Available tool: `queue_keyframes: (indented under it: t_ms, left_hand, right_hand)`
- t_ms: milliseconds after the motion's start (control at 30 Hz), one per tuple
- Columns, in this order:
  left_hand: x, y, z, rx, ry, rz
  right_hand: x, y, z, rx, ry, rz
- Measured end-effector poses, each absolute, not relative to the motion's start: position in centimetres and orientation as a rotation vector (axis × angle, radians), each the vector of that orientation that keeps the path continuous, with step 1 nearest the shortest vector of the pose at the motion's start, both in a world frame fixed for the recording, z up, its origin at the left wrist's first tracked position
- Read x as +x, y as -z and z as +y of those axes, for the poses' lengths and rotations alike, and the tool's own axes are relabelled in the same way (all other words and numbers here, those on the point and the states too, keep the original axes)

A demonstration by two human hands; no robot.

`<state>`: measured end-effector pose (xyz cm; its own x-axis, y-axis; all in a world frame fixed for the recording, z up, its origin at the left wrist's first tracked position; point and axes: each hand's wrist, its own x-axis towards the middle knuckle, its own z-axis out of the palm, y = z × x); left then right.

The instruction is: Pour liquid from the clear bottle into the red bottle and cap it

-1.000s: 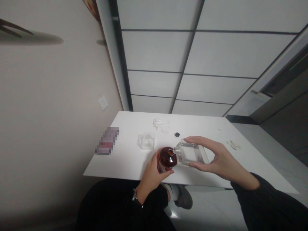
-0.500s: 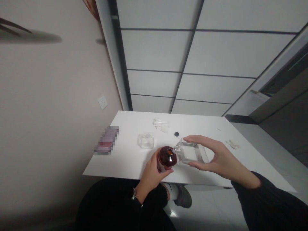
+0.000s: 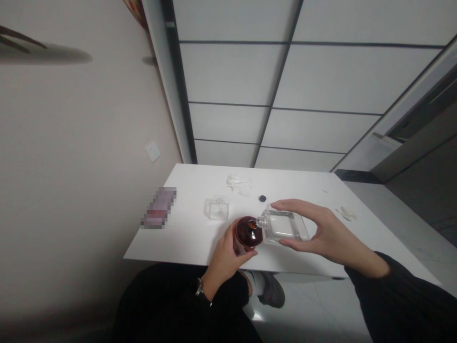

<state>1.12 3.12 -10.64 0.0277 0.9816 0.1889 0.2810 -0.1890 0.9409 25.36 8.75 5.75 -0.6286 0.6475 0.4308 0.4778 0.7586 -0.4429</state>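
Observation:
My left hand (image 3: 225, 251) is wrapped round a brown bottle (image 3: 246, 232) with an uncapped mouth, near the front edge of the white table (image 3: 178, 243). In my right hand (image 3: 317, 228) is a square clear glass bottle (image 3: 285, 226), gripped between the thumb and fingers and tilted on its side. Its neck points left, and its mouth lies at the opening of the brown bottle. Clear liquid shows inside the glass bottle. Whether the two mouths touch, I cannot tell.
A second square clear glass bottle (image 3: 217, 208) stands left of the hands. Beyond them lie a small black cap (image 3: 263, 198) and crumpled clear plastic (image 3: 238, 183). More thin wrapping (image 3: 345, 213) lies at the right. A blurred pinkish item (image 3: 160, 207) is at the left edge.
The clear glass bottle in my right hand has shifted slightly, its neck now a little further over the brown bottle's opening. My left hand stays on the brown bottle.

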Motion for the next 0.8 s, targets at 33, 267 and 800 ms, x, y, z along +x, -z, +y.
queue_keyframes:
  t_ms: [33, 267, 800]
  left_hand:
    - [1.1, 10.7, 3.1, 1.57, -1.203, 1.323]
    - [1.1, 10.7, 3.1, 1.58, -1.196, 1.331]
    - [1.0, 10.9, 3.1, 1.579, -1.203, 1.323]
  right_hand:
    - [25.4, -5.8, 8.7, -0.844, -0.381, -2.375]
    - [25.5, -6.1, 8.8, -0.846, -0.355, -2.39]
    - [25.2, -6.9, 8.7, -0.852, -0.323, -2.44]
